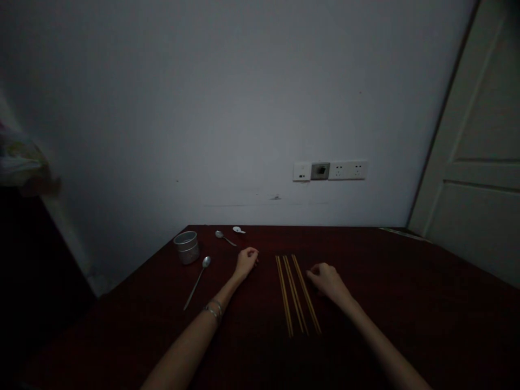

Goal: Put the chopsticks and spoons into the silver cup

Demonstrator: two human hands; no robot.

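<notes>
Several long yellowish chopsticks (295,292) lie side by side on the dark red table, in three narrow groups pointing away from me. Left of them my left hand (246,263) rests with its fingers curled in, and no object shows in it. To their right lies my right hand (327,279), also curled, its fingertips close to the rightmost chopsticks but apart from them. A long-handled metal spoon (198,283) lies left of my left forearm. Farther back are a shorter metal spoon (225,238) and a small white spoon (239,230).
A grey metal cup-like holder (187,248) stands upright near the table's left edge. Behind the table (365,346) rises a pale wall with sockets and a switch (330,171). A panelled door (479,162) is at the right. Some blurred thing (22,162) shows at far left.
</notes>
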